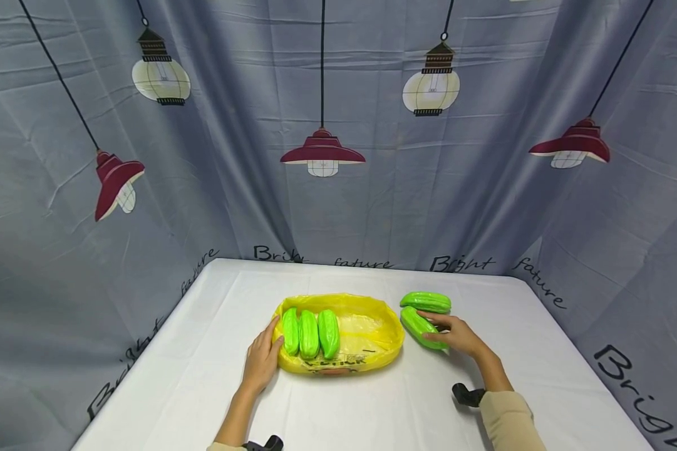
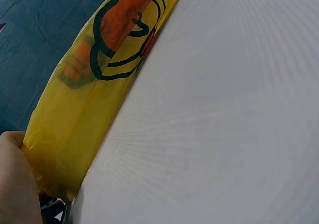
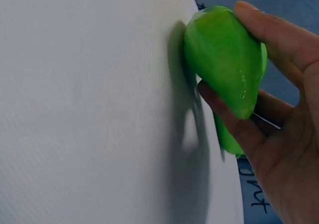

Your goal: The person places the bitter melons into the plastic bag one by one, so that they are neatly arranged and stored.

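Observation:
Five-sided-looking, ridged green fruits with a glossy skin are in the head view. My right hand (image 1: 453, 332) grips one green fruit (image 1: 419, 326) across its body, thumb on the near side and fingers on the far side. The right wrist view shows the pointed end of this green fruit (image 3: 224, 59) between thumb and fingers, close over the table. Just behind it lies another green fruit (image 1: 426, 302). My left hand (image 1: 260, 360) holds the left end of an oval container covered in a yellow plastic bag (image 1: 372, 363). Inside, three green fruits (image 1: 309, 334) lie side by side at the left.
A white-covered table (image 1: 361, 413) carries everything. The container's right half shows bare yellow plastic. Grey-blue curtains (image 1: 372, 207) printed with lamps and lettering surround the table. Black wrist devices (image 1: 468, 394) are strapped to both forearms.

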Action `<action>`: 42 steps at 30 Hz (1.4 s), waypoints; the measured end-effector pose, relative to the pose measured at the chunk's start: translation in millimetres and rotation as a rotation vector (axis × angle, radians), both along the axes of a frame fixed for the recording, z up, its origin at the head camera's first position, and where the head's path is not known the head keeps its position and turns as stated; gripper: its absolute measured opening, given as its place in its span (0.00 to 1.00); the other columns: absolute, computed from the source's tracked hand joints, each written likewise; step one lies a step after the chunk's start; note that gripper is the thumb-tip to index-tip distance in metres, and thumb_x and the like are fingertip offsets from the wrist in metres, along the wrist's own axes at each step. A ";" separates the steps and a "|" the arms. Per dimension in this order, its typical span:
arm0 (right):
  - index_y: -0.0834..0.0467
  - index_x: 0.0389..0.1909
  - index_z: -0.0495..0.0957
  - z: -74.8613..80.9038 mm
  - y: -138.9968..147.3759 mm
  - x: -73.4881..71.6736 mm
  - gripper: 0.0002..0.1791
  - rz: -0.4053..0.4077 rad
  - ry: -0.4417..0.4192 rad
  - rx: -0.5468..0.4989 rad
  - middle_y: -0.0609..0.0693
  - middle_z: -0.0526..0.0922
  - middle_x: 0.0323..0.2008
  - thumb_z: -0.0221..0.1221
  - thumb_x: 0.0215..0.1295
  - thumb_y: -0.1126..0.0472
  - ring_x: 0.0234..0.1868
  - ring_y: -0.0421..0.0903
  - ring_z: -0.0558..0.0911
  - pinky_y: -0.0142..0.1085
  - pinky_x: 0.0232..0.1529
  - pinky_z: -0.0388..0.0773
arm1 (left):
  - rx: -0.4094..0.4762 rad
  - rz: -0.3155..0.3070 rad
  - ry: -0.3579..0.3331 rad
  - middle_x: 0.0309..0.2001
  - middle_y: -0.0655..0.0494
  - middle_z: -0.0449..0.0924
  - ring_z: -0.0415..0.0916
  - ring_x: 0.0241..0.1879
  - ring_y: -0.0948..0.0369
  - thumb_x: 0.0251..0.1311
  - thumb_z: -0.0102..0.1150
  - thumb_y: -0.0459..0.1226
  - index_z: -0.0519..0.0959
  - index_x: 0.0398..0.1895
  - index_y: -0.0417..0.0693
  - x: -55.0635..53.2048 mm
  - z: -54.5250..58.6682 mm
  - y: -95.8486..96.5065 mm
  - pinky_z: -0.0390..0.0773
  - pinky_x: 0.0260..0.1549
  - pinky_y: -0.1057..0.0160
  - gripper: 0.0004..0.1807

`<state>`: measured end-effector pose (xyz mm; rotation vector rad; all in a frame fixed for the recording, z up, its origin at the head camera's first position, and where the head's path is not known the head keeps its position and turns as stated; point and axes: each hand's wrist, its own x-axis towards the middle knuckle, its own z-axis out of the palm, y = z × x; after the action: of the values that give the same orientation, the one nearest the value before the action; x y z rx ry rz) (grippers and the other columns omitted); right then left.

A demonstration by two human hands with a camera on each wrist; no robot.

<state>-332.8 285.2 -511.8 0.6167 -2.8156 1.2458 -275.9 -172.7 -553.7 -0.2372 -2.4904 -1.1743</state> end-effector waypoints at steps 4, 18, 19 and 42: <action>0.53 0.61 0.71 6.7 -8.2 6.2 0.33 -0.016 0.025 -0.027 0.58 0.74 0.55 0.65 0.54 0.48 0.50 0.56 0.76 0.49 0.47 0.74 | -0.006 0.005 0.019 0.61 0.40 0.65 0.61 0.60 0.41 0.70 0.40 0.46 0.57 0.69 0.52 -0.9 -1.1 -0.2 0.53 0.57 0.39 0.26; 0.43 0.62 0.69 42.9 -45.5 14.6 0.33 -0.147 0.105 -0.150 0.54 0.72 0.58 0.63 0.54 0.45 0.48 0.54 0.76 0.44 0.43 0.77 | -0.018 0.019 0.048 0.60 0.39 0.67 0.62 0.58 0.40 0.70 0.39 0.46 0.58 0.69 0.52 -1.5 0.7 0.3 0.55 0.55 0.39 0.26; 0.44 0.63 0.69 44.3 -48.8 14.6 0.33 -0.147 0.115 -0.162 0.55 0.72 0.58 0.63 0.55 0.46 0.48 0.54 0.76 0.44 0.43 0.77 | -0.015 0.014 0.038 0.60 0.39 0.66 0.62 0.58 0.40 0.70 0.39 0.46 0.58 0.69 0.52 -1.5 0.7 0.0 0.55 0.56 0.39 0.26; 0.50 0.61 0.71 21.9 -167.2 32.5 0.32 -0.271 0.177 -0.270 0.57 0.79 0.49 0.65 0.54 0.49 0.40 0.50 0.79 0.32 0.28 0.77 | 0.002 -0.001 -0.030 0.63 0.41 0.63 0.58 0.62 0.42 0.71 0.38 0.47 0.56 0.70 0.54 -2.6 1.9 -2.8 0.51 0.59 0.40 0.26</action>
<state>-300.3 117.9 -489.8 0.3036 -2.4302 1.4028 -278.5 -175.5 -551.9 -0.2221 -2.5151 -1.1887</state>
